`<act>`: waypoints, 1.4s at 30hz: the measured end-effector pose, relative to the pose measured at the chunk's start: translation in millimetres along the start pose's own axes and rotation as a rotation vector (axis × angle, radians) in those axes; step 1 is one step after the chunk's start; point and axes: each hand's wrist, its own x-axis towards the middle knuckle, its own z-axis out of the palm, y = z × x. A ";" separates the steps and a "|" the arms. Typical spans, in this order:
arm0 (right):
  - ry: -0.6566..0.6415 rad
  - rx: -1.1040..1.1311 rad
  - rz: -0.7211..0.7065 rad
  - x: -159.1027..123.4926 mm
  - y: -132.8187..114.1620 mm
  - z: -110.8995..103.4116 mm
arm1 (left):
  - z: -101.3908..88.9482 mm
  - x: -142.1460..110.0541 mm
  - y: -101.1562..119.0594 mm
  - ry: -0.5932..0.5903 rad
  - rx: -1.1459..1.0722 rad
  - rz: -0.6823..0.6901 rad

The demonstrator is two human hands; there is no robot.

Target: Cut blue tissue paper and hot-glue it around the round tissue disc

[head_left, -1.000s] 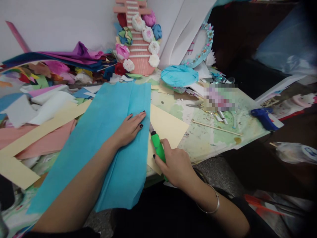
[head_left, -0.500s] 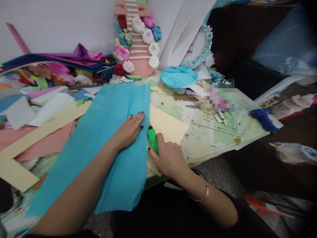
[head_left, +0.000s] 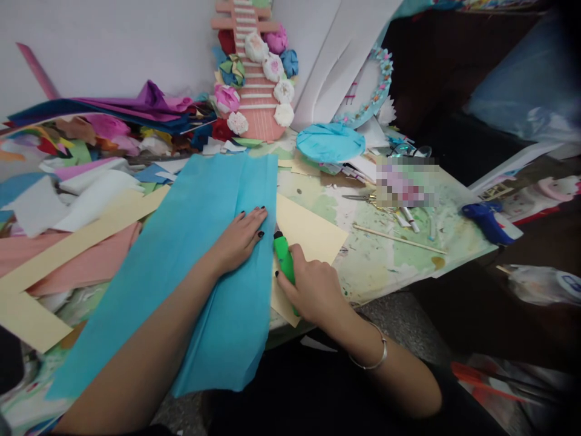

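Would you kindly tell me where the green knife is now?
In the head view, the green knife is near the middle, held in the right hand, beside the right edge of the blue paper.

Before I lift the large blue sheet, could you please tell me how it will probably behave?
The blue sheet will probably be floppy: its near end extends past the table and shows soft creases. It looks thin and papery, so it is likely light for its size. Pulling it while the left hand rests on it might wrinkle it.
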 end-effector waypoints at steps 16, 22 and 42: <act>-0.007 0.005 0.005 -0.2 -5.0 -1.8 | -4.0 -0.4 -4.2 0.112 -0.134 -0.112; 0.016 0.010 0.018 9.5 -12.1 -2.5 | -2.7 0.0 -1.9 0.069 -0.086 -0.068; 0.005 -0.036 0.025 -2.9 5.6 -2.3 | 2.1 2.6 -2.5 0.060 -0.007 -0.036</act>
